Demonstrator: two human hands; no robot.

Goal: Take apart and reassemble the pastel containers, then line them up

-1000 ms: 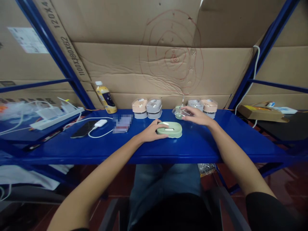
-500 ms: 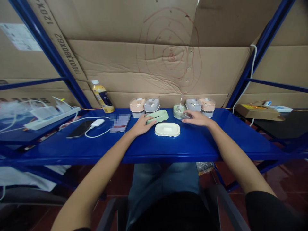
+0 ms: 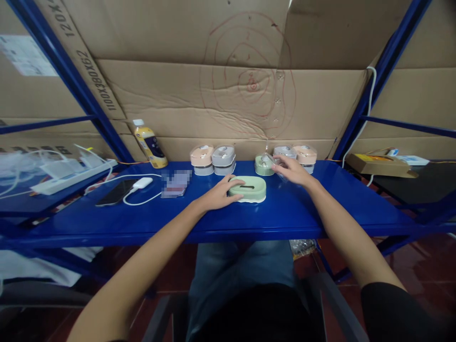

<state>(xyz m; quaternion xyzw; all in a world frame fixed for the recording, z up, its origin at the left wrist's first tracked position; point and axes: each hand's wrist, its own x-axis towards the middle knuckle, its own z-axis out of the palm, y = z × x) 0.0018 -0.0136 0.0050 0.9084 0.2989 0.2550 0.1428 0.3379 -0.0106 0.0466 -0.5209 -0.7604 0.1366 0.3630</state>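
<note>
My left hand (image 3: 225, 194) grips the left end of a light green oval lid (image 3: 254, 186) with a slot in its top. The lid sits on a white base (image 3: 253, 200), whose rim shows beneath it. Further back, my right hand (image 3: 288, 168) is at the right side of a small green box (image 3: 264, 165), its fingers closed around what looks like a clear lid or wrapping, too small to make out well. Grey (image 3: 284, 152) and peach (image 3: 305, 154) boxes stand partly hidden behind that hand.
Peach (image 3: 202, 159) and grey boxes (image 3: 223, 159) stand left of centre at the back. Farther left are a yellow bottle (image 3: 151, 145), a phone (image 3: 116, 193), a white charger (image 3: 142, 183) with cable, and a power strip (image 3: 74, 178). An open carton (image 3: 381, 166) lies right.
My left hand has brought the green lid forward and down onto the white base. My right hand has stayed by the small green box, its fingers lifted slightly at the clear piece.
</note>
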